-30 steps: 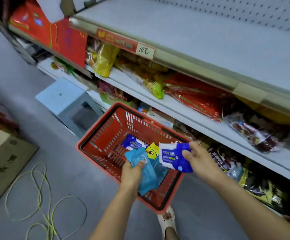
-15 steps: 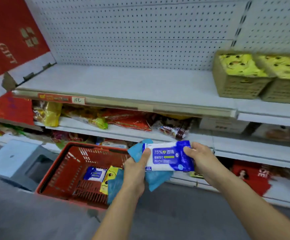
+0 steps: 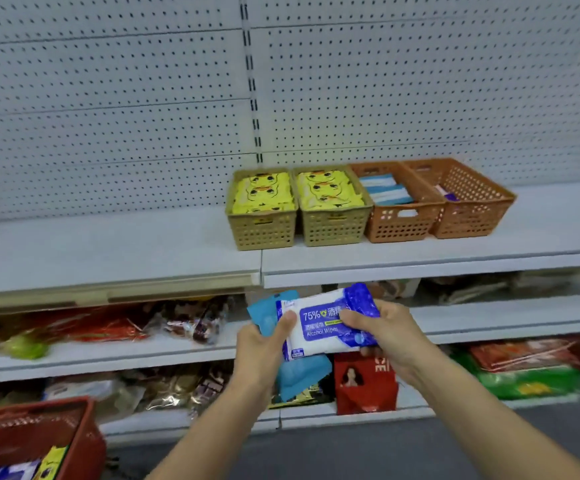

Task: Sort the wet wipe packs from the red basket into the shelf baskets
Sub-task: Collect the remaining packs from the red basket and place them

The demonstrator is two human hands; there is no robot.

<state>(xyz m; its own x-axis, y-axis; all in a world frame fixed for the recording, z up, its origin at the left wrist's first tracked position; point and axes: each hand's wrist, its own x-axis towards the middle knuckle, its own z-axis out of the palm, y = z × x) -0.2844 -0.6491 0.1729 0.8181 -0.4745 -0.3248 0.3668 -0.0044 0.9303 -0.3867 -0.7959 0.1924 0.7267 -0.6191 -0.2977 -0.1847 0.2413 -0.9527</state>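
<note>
crosswise, wipe pack [image 3: 319,336] in right grip [image 3: 387,336]

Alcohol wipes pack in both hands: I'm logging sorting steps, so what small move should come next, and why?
Probably the right hand lifts the alcohol wipes pack toward the rightmost orange basket, which seems to hold a similar blue-and-white pack. The left hand also grips a light blue pack, matching the neighbouring orange basket.
</note>
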